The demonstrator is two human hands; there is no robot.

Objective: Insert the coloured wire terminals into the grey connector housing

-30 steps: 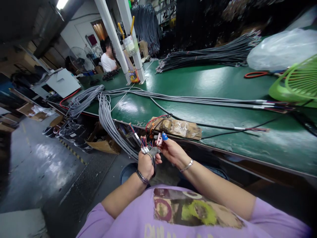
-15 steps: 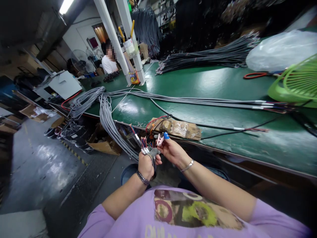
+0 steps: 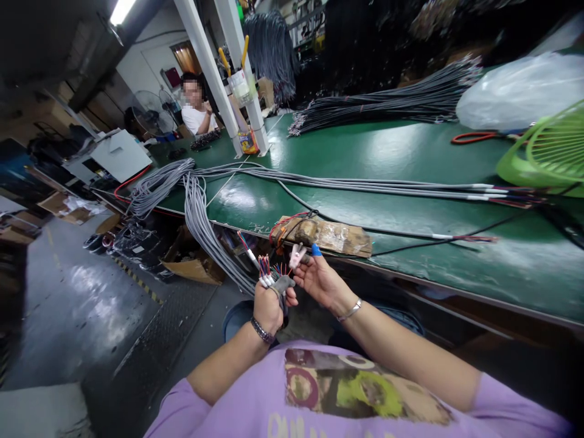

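Observation:
My left hand is wrapped around a bundle of grey cables. Above the fist, white sleeved ends and stripped coloured wires stick up, one cable end standing apart to the left. A grey cover sits on the left thumb. Close by on the right, my right hand has a blue fingertip cover on its raised thumb. Its fingers pinch a small pink clip beside the wire ends; the exact grip is partly hidden.
A taped wooden block lies at the front edge of the green table. More grey cables stretch across it. Black cable bundles, a plastic bag and a green fan are behind. Across the table sits a person.
My right hand has shifted slightly right, its thumb lifting away from the pink clip, which now tilts differently. My left hand stays on the cables. The person at the back has turned and raised a hand.

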